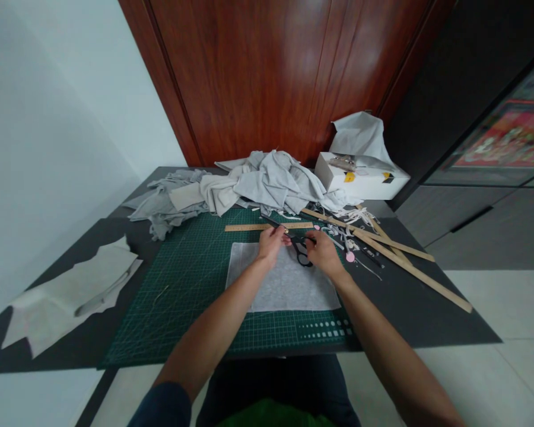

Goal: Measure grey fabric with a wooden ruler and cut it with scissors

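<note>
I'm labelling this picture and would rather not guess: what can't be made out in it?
In the head view:
Short wooden ruler: markings too small to read.
Black scissors: partly hidden by the left hand and right hand.
Left hand's exact grip: too small to tell.
White box: any contents hidden by its walls and the pale sheet.
Red picture: blurred, cut off by the right edge.

Before my dark desk (412, 320) rises a glossy reddish-brown wood panel (271, 77). On my left I have a plain white wall (62, 107); on my right, a dark glass-fronted cabinet (449, 89) stands over pale floor tiles (493, 302).
</note>
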`<state>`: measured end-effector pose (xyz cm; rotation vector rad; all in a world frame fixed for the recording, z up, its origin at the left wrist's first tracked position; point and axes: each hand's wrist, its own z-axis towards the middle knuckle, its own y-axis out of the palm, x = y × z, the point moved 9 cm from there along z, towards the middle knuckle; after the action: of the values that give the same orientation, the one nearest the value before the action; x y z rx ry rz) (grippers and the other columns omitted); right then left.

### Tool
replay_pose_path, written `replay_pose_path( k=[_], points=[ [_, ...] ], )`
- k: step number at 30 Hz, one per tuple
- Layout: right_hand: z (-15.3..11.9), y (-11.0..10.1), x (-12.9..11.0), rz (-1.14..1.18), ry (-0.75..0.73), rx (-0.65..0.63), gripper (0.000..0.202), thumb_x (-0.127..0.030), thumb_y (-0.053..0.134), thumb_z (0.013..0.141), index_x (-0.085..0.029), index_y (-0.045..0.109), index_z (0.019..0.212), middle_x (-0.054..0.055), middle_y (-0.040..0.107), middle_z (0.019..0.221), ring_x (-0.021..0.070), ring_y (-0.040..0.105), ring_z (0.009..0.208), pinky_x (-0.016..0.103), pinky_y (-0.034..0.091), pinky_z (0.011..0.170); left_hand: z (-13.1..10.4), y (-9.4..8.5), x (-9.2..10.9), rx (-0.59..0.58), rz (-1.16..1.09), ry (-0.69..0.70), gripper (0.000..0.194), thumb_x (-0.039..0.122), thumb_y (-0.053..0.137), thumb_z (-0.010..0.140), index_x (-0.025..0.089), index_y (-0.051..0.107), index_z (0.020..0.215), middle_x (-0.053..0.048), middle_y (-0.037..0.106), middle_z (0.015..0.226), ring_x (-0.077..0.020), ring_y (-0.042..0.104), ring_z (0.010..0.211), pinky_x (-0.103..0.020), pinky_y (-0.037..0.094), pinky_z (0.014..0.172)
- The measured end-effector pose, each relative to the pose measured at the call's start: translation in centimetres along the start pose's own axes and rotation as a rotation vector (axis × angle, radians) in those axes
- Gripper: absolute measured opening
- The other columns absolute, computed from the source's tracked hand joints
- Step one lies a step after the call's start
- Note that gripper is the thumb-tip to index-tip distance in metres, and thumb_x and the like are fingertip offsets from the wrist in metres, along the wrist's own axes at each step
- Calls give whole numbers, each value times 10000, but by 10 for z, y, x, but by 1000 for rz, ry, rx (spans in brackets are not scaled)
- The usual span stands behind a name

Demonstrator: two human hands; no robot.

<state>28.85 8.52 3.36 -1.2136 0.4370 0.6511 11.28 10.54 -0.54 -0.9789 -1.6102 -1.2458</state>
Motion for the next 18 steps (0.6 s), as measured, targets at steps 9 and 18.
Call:
replay_pose_path(
  k=[9,18],
  points=[
    [-34,11,-42,-245,-218,-181,272,-131,554,932,-124,654,1185,175,686,1161,286,628,1103,369,479,971,-2,-14,10,61,96,-21,228,278,726,881,153,648,708,6,624,561,-121,623,492,-217,540,513],
    [-47,19,-43,-318,-100,-404,388,-255,656,936,-107,614,1291,181,716,1242,290,677,1145,328,479,974,-9,-16,-1,62,143,-94,250,237,761,859,142,639,663,-20,634,542,-128,625,474,-218,546,507]
  ],
)
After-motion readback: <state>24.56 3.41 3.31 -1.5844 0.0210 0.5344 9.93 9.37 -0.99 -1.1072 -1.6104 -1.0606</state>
